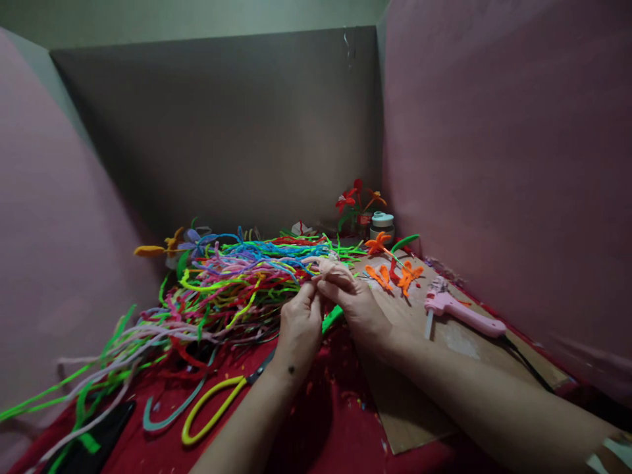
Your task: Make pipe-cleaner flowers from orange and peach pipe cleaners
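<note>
Both hands meet near the middle of the view, fingertips together. My left hand [301, 319] is closed in a pinch around something too small to make out. My right hand [358, 306] is closed on a pale pink fuzzy-stem flower [336, 268], whose petals show above the fingers. A green fuzzy piece [332, 318] hangs between and below the hands. Behind and left of them lies a large heap of coloured pipe cleaners [247, 270]. Yellow-handled scissors [212, 408] lie left of my left wrist, their blades partly hidden by my forearm.
A pink glue gun [464, 315] lies on a brown board [409, 421] at the right, near orange fuzzy flower pieces [409, 278]. Behind stand a lidded jar [382, 227] and red flowers [347, 199]. Pink walls [494, 164] rise at both sides; red cloth [316, 421] covers the table.
</note>
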A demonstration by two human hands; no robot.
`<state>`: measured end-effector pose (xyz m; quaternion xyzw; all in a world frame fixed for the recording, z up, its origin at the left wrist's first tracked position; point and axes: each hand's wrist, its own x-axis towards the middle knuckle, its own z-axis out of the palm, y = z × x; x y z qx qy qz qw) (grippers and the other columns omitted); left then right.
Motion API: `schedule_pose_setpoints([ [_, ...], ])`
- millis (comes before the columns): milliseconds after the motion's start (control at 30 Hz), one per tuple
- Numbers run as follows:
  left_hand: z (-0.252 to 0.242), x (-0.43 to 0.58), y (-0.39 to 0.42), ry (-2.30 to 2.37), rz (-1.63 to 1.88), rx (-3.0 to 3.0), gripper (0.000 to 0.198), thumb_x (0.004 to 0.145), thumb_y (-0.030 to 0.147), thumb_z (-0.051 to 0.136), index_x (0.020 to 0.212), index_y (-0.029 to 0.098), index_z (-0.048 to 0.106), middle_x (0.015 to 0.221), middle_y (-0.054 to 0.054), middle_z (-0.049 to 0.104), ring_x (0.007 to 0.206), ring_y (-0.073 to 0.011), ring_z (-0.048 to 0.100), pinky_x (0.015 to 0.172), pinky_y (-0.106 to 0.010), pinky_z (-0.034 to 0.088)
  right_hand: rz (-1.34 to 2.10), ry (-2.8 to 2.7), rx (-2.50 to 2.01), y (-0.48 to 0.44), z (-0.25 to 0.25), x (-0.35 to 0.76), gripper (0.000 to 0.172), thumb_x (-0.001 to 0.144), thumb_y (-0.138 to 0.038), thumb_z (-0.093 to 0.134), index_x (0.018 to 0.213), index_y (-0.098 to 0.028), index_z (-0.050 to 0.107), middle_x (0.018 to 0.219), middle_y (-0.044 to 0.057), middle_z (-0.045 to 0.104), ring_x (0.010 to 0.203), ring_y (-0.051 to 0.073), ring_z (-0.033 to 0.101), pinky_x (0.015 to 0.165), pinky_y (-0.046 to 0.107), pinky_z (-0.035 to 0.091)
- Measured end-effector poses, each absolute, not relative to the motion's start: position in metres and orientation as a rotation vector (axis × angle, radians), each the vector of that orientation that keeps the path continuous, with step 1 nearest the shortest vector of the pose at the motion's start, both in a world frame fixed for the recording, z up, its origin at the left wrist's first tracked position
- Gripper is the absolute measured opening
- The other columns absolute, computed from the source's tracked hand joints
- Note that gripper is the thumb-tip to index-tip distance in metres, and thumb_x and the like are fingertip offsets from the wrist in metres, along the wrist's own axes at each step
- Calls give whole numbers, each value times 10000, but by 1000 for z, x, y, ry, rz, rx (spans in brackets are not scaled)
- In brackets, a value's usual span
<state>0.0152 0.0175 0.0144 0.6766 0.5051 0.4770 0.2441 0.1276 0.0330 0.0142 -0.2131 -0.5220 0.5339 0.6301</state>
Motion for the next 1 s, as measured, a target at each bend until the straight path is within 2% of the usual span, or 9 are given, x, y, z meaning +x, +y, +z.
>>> schedule_pose_setpoints([
  [167, 22, 17, 17, 1143, 1359, 1530, 203, 794, 363, 581, 730, 171, 589, 629, 32, 520, 586, -100, 456, 562, -192, 379, 1261, -1245, -518, 33, 12, 128, 255, 755, -399, 634, 902, -209, 718, 848, 14, 664, 878, 181, 572, 849, 340, 450],
  [300, 31, 22, 11, 1038, 1313, 1269, 282, 724, 402, 675, 678, 150, 558, 538, 68, 412, 444, -39, 302, 413, -158, 255, 1282, -1232, -537, 34, 16, 130, 278, 717, -427, 658, 861, -197, 720, 724, 6, 646, 701, 148, 552, 666, 282, 473],
  [433, 35, 21, 8, 918, 1207, 1150, 326, 730, 428, 679, 687, 153, 510, 497, 93, 341, 373, -9, 219, 356, -140, 166, 1348, -1206, -552, 34, 18, 132, 227, 730, -377, 648, 826, -179, 703, 604, -21, 583, 545, 102, 482, 528, 230, 409],
  [533, 35, 18, 10, 811, 1143, 1057, 289, 746, 403, 669, 743, 167, 502, 488, 99, 372, 327, 0, 204, 329, -129, 167, 1370, -1206, -558, 35, 17, 132, 174, 762, -335, 614, 801, -180, 683, 609, -24, 573, 538, 105, 492, 541, 245, 412],
  [667, 34, 12, 13, 695, 1048, 985, 211, 779, 328, 649, 856, 182, 516, 484, 109, 396, 298, 4, 182, 312, -117, 198, 1347, -1217, -505, 39, 12, 133, 169, 780, -309, 605, 667, -188, 643, 582, -26, 527, 631, 128, 518, 657, 273, 432],
  [767, 33, 7, 16, 639, 977, 964, 170, 812, 308, 615, 842, 166, 527, 482, 104, 402, 298, 8, 166, 311, -114, 208, 1360, -1233, -466, 43, 7, 133, 158, 783, -306, 609, 679, -193, 645, 575, -24, 512, 671, 139, 518, 693, 278, 426],
  [1000, 30, -3, 19, 548, 884, 929, 131, 841, 250, 568, 779, 135, 551, 458, 101, 366, 308, 7, 95, 287, -106, 214, 1467, -1222, -297, 51, -1, 132, 196, 777, -303, 625, 633, -170, 635, 643, -5, 571, 601, 104, 467, 612, 236, 382],
])
